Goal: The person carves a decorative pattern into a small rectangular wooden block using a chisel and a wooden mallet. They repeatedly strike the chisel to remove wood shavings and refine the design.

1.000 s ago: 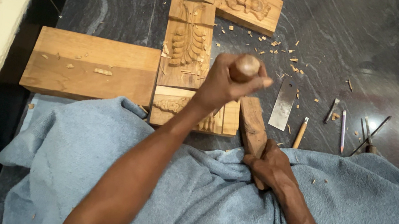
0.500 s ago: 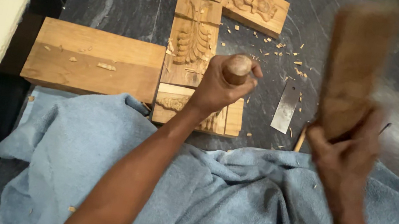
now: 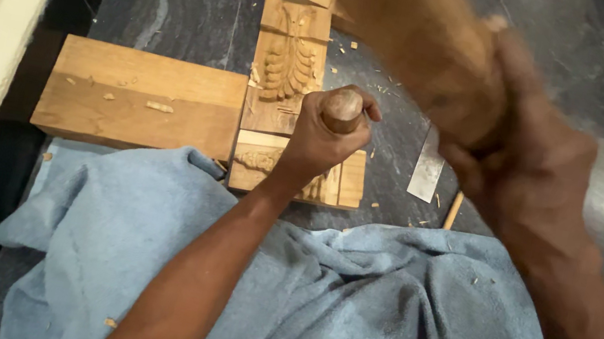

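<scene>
Gripping chisel handle [image 3: 342,109] in left hand [image 3: 321,138], right hand [image 3: 530,164] clutching wooden mallet [image 3: 423,46]

left grip [image 3: 324,136] fisted low, arm extended, right grip [image 3: 534,165] clenched, raised high

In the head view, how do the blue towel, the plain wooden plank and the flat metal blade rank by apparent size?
1. blue towel, largest by far, though nearest the camera.
2. plain wooden plank.
3. flat metal blade, smallest, partly hidden.
</scene>
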